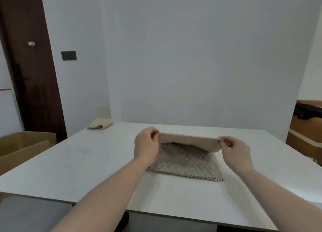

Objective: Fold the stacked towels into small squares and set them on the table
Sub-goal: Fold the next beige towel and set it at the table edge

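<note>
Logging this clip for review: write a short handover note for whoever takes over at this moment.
Left hand and right hand each pinch a far corner of the beige towel, lifting its far edge off the table; its near part lies flat.
Done: one folded towel sits at the table's far left corner.
Left: bring the lifted edge over, finish folding into a small square, and set it down.

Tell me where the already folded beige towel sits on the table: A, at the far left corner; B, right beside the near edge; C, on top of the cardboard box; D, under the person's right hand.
A: the folded beige towel lies at the far left corner of the table, apart from the towel that the left hand and right hand are folding.
</note>
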Demonstrator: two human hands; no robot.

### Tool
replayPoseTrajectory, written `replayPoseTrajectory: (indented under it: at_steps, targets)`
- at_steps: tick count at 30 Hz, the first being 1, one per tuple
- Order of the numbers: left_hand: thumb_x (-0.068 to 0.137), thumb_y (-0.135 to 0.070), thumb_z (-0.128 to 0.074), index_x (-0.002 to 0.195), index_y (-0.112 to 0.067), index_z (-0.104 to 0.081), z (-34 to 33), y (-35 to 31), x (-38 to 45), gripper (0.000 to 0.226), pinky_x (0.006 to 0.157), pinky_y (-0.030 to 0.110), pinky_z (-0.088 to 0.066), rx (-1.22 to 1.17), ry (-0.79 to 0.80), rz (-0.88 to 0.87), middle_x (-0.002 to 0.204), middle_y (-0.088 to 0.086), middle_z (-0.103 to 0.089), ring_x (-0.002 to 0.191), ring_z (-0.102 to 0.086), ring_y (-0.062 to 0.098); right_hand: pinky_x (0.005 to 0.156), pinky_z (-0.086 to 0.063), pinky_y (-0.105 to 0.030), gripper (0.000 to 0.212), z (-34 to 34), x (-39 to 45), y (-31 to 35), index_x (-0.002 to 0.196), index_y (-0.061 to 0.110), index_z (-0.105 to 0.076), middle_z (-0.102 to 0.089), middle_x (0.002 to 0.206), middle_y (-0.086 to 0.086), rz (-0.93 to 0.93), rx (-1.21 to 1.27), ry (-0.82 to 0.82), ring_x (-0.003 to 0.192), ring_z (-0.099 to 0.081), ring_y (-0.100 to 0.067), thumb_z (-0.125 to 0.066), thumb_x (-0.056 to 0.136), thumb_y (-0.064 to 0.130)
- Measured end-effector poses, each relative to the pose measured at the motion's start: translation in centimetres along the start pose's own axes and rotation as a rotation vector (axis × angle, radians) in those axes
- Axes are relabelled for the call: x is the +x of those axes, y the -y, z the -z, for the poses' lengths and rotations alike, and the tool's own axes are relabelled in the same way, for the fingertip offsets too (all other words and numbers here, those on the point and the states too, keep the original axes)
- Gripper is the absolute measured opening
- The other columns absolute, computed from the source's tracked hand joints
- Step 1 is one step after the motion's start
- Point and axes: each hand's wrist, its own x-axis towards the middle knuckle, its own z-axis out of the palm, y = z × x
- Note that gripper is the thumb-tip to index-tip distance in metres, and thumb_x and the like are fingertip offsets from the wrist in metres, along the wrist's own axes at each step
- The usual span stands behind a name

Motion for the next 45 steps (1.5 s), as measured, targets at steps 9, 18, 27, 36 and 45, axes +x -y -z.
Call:
replayPoseTrajectory:
  at_steps: [9, 18, 27, 36, 45]
  targets:
    - [0.095, -0.016, -0.063, 0.092, -0.025, -0.073, 9.8, -10.7, 6.5, 0.013, 0.086, 0.032, -0.055, -0.137, -0.179, -0.270, 0.090, -0.010, -0.072, 0.087, -0.067, 0.010, 0.072, -0.045, -0.023, 0.013, 8.9, 4.4, 12.4, 0.094, 0.026, -0.075, -0.071, 0.081, 0.011, 0.136, 0.210, -0.195, 0.077, -0.064, -0.008, -0.063, 0.095, 0.028]
    - [0.104, -0.027, -0.053, 0.103, -0.025, -0.071, 13.6, -11.5, 4.4, 0.017, 0.080, 0.023, -0.041, 0.046, -0.096, -0.351, 0.099, -0.011, -0.059, 0.088, -0.055, 0.008, 0.073, -0.048, -0.027, 0.022, 11.4, 1.8, 14.0, 0.087, 0.019, -0.074, -0.073, 0.081, 0.006, 0.158, 0.209, -0.170, 0.078, -0.066, -0.010, -0.068, 0.094, 0.039]
    - [0.099, -0.048, -0.057, 0.086, -0.030, -0.064, 9.6, -6.3, 1.3, 0.023, 0.062, 0.030, -0.041, 0.339, 0.229, -0.129, 0.084, -0.014, -0.063, 0.082, -0.061, 0.012, 0.064, -0.047, -0.029, 0.033, 7.8, -0.8, 6.5, 0.079, 0.011, -0.071, -0.073, 0.080, -0.009, -0.039, -0.017, 0.097, 0.082, -0.069, -0.025, -0.067, 0.094, 0.040]
    - [0.095, -0.045, -0.065, 0.078, -0.023, -0.070, 3.9, -2.0, 1.6, 0.028, 0.067, 0.029, -0.057, 0.212, 0.360, 0.172, 0.068, -0.008, -0.073, 0.067, -0.070, 0.012, 0.068, -0.051, -0.030, 0.019, 2.8, 0.7, 1.6, 0.080, 0.024, -0.076, -0.072, 0.077, 0.006, -0.111, -0.089, 0.183, 0.076, -0.064, -0.008, -0.069, 0.093, 0.036]
    - [0.095, -0.030, -0.069, 0.090, -0.018, -0.074, 0.9, -0.7, 3.3, 0.015, 0.066, 0.034, -0.064, -0.198, 0.325, 0.324, 0.079, -0.002, -0.079, 0.077, -0.077, 0.019, 0.077, -0.056, -0.034, 0.011, 1.0, 3.2, -0.9, 0.085, 0.025, -0.075, -0.074, 0.083, 0.003, -0.114, 0.013, 0.150, 0.081, -0.071, -0.020, -0.068, 0.093, 0.025]
